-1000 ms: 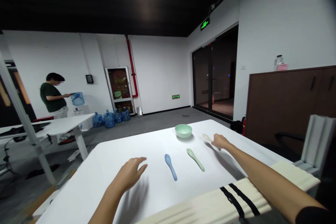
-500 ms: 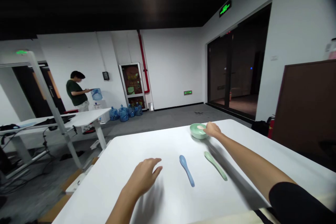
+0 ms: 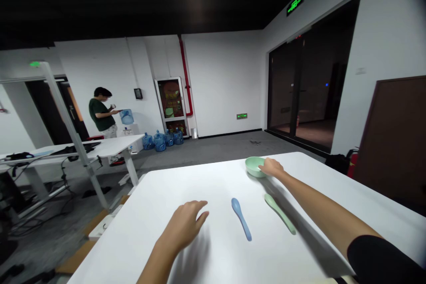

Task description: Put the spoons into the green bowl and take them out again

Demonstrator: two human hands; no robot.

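White counter (image 3: 159, 188), rounded far corners, carries everything here. Landmark = bowl (image 3: 253, 169), near the counter's far edge.

Left hand (image 3: 188, 224): well left of the bowl and on its near side, above the counter, palm down, thumb and index spread apart, nothing held.

Right hand (image 3: 271, 167): at the bowl's right rim, fingertips turned in over the edge. Whether it pinches anything, can't tell; the fingers hide their own tips.

Key relation: bowl lies directly left of the right hand's fingertips, no visible gap. Right hand is clearly the nearer one. Bowl is round, so no long axis.

Bowl looks: mint green, shallow, plain, smooth, upright. Fingers block part of the inside, contents unclear.

Green spoon (image 3: 280, 214): near side of the bowl, offset right. Pale green, flat on the counter, scoop end toward the bowl, handle slanting nearer and right.

Blue spoon (image 3: 242, 220): near side of the bowl, offset left. Similar slant but steeper, scoop end far, plain light blue. Spoons sit apart, neither touched by a hand.
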